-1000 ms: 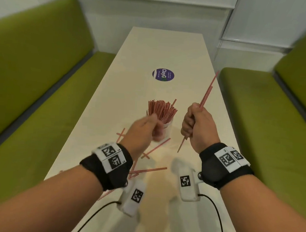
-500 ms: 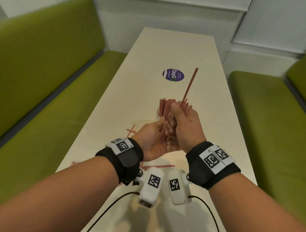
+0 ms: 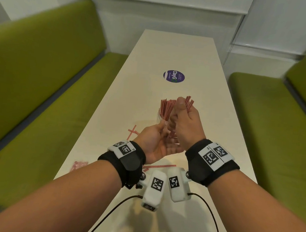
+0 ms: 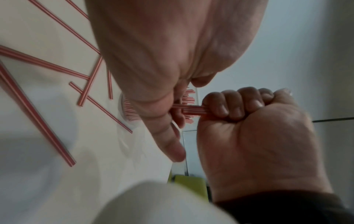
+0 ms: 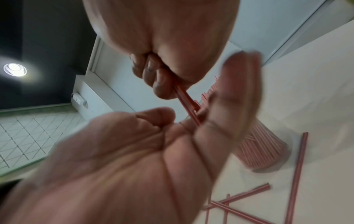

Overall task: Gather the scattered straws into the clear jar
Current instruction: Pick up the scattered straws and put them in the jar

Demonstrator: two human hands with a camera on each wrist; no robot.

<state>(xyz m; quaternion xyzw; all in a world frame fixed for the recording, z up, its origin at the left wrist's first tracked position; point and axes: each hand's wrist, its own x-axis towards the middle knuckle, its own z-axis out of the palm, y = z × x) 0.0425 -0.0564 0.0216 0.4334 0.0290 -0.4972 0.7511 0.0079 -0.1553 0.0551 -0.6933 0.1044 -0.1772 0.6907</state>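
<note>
Head view: tall straw now lower in right hand.

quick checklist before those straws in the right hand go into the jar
1. Right hand grips the straw bundle firmly: ok.
2. Bundle's lower ends squared against left hand fingers: ok.
3. Clear jar upright on table: ok.
4. Room left among the straws already in the jar: cannot tell.
5. Bundle lined up over the jar mouth: not ok, nearer than the jar.
6. Table cleared of loose straws: not ok.
</note>
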